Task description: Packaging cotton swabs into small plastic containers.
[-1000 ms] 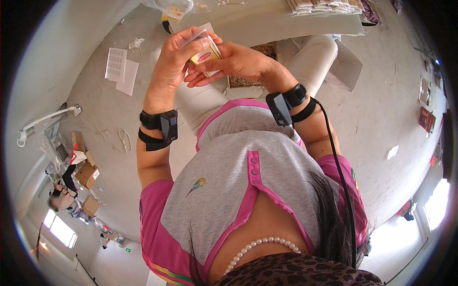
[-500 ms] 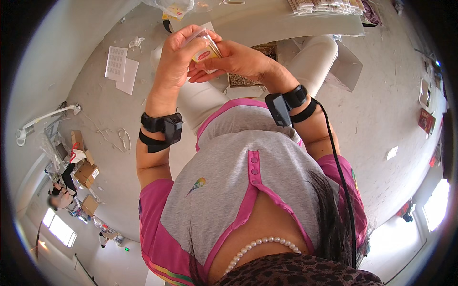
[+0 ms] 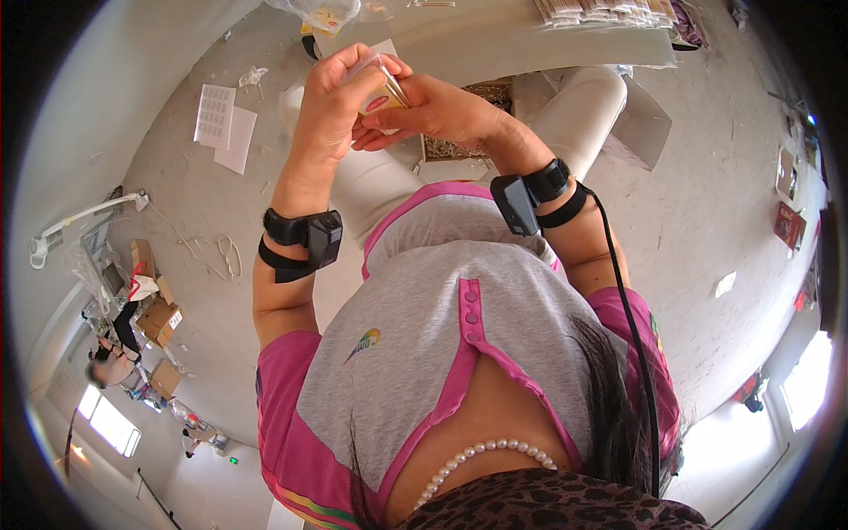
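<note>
A small clear packet [image 3: 382, 99] with a yellow and white printed front and a red oval is between my two hands, above my lap at the table's near edge. Thin pale sticks show along its right side. My left hand [image 3: 334, 104] grips it from the left, with the thumb across its front. From the right, my right hand [image 3: 433, 108] closes on its lower part, thumb on the front and fingers behind. The packet's back and part of its lower end are hidden by my fingers.
On the pale table [image 3: 495, 51] lie a pile of flat packets [image 3: 605, 12], a clear plastic bag [image 3: 322, 12] and a few thin sticks [image 3: 433, 4]. Below my right forearm stands a box of thin brownish pieces [image 3: 458, 148]. An open carton [image 3: 643, 128] and paper sheets [image 3: 215, 115] are on the floor.
Both hands still hold the packet in nearly the same place. My left forearm has shifted very slightly to the right, and the packet is tilted a little differently.
</note>
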### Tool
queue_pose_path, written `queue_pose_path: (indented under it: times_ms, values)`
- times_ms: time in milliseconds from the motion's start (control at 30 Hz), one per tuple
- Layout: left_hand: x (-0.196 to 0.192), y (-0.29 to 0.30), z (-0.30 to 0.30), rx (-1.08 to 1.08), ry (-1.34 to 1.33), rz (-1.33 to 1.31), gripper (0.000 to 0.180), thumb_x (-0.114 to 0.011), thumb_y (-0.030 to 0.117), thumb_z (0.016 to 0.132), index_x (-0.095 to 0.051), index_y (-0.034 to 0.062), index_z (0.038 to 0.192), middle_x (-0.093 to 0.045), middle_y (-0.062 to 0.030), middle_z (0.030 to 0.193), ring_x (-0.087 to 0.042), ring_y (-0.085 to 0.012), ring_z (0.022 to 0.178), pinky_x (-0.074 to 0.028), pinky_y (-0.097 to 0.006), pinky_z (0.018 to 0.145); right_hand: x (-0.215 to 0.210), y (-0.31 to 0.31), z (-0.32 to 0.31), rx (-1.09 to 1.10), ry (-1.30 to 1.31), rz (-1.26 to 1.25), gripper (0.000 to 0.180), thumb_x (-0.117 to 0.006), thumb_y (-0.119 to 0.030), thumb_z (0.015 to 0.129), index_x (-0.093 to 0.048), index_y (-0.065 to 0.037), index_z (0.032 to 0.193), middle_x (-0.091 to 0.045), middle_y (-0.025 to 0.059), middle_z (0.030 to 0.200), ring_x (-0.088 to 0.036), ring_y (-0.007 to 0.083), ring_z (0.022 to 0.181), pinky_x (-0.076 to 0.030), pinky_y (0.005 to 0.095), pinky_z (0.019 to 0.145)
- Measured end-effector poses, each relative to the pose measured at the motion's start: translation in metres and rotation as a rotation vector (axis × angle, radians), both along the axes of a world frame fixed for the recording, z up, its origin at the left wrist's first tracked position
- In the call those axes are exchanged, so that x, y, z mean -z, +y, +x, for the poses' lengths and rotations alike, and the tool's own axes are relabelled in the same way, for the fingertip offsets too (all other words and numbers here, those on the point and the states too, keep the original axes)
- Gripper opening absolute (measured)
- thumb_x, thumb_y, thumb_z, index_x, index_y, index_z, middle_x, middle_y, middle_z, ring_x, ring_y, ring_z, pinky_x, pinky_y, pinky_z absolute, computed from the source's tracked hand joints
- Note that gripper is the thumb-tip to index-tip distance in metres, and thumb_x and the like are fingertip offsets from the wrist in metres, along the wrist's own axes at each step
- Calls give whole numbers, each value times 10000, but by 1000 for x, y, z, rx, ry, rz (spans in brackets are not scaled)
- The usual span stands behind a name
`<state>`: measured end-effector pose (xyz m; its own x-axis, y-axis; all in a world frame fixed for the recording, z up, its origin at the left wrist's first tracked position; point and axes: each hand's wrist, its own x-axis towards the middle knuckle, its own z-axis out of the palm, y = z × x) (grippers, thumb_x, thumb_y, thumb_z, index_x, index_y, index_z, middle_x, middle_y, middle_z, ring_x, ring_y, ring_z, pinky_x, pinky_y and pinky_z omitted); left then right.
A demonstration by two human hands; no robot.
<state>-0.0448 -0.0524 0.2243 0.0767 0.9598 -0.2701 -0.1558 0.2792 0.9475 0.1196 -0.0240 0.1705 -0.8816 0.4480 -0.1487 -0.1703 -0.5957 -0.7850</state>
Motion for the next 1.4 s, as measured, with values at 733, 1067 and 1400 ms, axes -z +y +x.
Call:
queue_pose_path:
  times_ms: [733,1067,1400]
  values:
    - [12,5,-6,72,-107,-99,215,-676,236,932,-674,31,996,-688,-38,942,-650,-90,851,-529,-232,749,0,6,7,-106,2,-83,310,-572,-117,1035,-604,120,1232,-673,211,1187,-685,327,1120,-557,392,1030]
    - [17,7,-5,29,-87,-49,197,-660,183,929,-669,10,1021,-697,-61,961,-656,-110,850,-536,-247,784,1,8,7,-77,14,-87,295,-599,-142,1020,-660,81,1204,-709,186,1145,-702,264,1080,-552,355,1024]
    - [12,19,-3,62,-89,-68,264,-679,247,968,-714,22,1103,-748,-109,1050,-694,-128,894,-564,-256,796,9,24,12,-90,55,-90,339,-549,-154,1048,-597,112,1252,-685,207,1194,-679,294,1130,-535,376,1049]
